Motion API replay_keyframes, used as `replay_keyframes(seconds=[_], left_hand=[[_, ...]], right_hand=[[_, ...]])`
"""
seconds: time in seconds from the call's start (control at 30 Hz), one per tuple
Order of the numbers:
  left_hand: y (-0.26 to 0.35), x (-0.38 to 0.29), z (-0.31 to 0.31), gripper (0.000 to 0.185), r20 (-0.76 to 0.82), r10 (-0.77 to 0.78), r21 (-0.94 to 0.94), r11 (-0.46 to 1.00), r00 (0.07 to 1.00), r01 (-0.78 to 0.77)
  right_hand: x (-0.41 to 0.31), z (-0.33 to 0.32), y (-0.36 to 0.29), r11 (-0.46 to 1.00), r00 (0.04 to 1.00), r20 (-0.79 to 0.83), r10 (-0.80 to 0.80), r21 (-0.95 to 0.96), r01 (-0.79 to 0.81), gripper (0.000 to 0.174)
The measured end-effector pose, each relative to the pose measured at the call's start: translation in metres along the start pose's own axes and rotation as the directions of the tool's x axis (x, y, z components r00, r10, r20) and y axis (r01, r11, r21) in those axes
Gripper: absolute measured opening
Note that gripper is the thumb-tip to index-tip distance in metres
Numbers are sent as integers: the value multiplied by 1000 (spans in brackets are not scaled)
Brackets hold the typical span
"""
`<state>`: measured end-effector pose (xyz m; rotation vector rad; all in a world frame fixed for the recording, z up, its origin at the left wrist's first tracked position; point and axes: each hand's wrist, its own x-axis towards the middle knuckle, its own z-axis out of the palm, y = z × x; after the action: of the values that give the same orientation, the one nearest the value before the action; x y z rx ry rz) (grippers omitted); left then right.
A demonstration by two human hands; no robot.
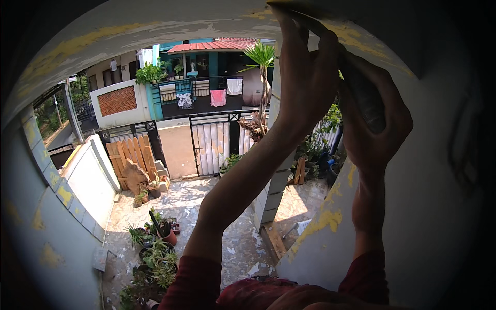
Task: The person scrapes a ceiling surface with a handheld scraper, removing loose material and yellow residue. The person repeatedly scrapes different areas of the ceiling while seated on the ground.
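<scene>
Both arms are raised towards a beam (pixel 217 29) with peeling yellow and grey paint. My right hand (pixel 391 116) is wrapped around the dark handle of a hand tool (pixel 366 91), which looks like a scraper. Closer to its tip, my left hand (pixel 304 83) pinches the same tool, fingers pointing up. The tool's thin front end meets or nearly meets the beam's underside; shadow hides the exact contact. Patches of yellow paint (pixel 329 221) also show on the pale wall by my right forearm.
Far below, potted plants (pixel 161 255) line the paint-flecked floor (pixel 236 240). A block pillar (pixel 269 197) stands behind my left forearm. Wooden fence panels (pixel 133 155) lean near the metal gate (pixel 211 147). To the left is a partly painted wall (pixel 50 232).
</scene>
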<state>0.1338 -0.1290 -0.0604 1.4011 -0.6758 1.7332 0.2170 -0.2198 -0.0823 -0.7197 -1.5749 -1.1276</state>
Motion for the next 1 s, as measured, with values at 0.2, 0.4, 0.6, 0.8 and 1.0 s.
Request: replay_keyframes(seconds=[0.2, 0.4, 0.6, 0.8, 1.0], left_hand=[[-15, -2, 5, 57, 44, 116, 41, 992, 992, -118], [-8, 4, 4, 51, 8, 26, 184, 982, 1000, -27], [-24, 8, -31, 41, 20, -32, 133, 991, 999, 29], [-29, 15, -37, 43, -65, -178, 168, 968, 982, 186], [-6, -5, -18, 37, -14, 118, 258, 960, 993, -110]], right_hand=[[9, -16, -8, 999, 1000, 21, 1, 39, -2, 34], [15, -10, -3, 993, 989, 90, 121, -1, -121, 32], [9, 16, 6, 995, 990, 103, 98, 22, -101, 38], [0, 26, 9, 992, 986, 113, 124, 16, -127, 38], [-4, 18, -11, 997, 997, -3, 72, -23, -73, 34]])
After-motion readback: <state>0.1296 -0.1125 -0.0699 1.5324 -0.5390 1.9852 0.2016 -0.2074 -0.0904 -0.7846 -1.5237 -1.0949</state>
